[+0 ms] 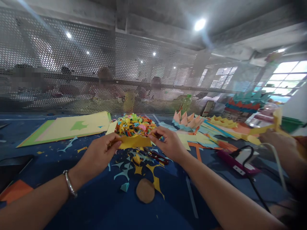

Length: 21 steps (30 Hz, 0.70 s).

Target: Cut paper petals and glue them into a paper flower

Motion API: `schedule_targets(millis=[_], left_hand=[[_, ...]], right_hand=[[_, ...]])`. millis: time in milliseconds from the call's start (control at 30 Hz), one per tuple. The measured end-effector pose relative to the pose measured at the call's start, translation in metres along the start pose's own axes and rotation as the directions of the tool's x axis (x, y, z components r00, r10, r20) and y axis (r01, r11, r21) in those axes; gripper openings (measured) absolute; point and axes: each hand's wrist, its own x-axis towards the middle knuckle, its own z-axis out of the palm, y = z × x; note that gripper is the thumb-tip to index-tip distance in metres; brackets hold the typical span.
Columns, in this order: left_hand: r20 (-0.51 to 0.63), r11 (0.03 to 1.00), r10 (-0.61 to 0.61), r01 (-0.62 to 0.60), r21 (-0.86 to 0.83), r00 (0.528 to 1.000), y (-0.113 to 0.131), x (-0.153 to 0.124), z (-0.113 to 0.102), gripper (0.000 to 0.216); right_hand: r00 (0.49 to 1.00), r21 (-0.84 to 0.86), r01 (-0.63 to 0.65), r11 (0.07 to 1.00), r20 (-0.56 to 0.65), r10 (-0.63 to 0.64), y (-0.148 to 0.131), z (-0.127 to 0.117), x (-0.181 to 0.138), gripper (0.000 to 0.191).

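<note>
Between both hands a yellow paper strip (pixel 134 142) is stretched out level above the table. My left hand (pixel 102 156) pinches its left end, and my right hand (pixel 166 142) pinches the right end. Just behind the strip rises a heap of small coloured paper scraps (pixel 135 124). Scissors (pixel 157 156) lie below it, partly covered by scraps. Nearer to me are blue and yellow cut-offs (pixel 123 174) and a round brown disc (pixel 145 190) lying flat.
Large coloured paper sheets (pixel 72 126) are stacked at left. Folded paper crowns (pixel 188 120) and strips stand at right. A purple power strip (pixel 236 163) with cables lies near another person's hand (pixel 278 143). A perforated metal panel (pixel 144 73) closes the table's far side.
</note>
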Motion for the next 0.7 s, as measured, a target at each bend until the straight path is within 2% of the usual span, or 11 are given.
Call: schedule_targets(millis=[167, 400, 700], left_hand=[[-0.032, 0.997, 0.058, -0.056, 0.061, 0.998, 0.0002, -0.0011, -0.0006, 0.019], [-0.002, 0.998, 0.045, -0.045, 0.048, 0.999, 0.0026, -0.0010, 0.0011, 0.019], [-0.026, 0.998, 0.044, -0.043, 0.054, 0.999, 0.0023, -0.0010, 0.0026, 0.021]], right_hand=[[0.999, -0.026, -0.022, 0.999, 0.025, 0.022, -0.0011, -0.0017, 0.0008, 0.011], [0.997, -0.020, -0.077, 0.997, 0.002, 0.077, 0.0008, -0.0003, 0.0004, 0.015], [0.993, 0.029, -0.118, 0.993, -0.006, 0.119, 0.0002, -0.0002, -0.0004, 0.016]])
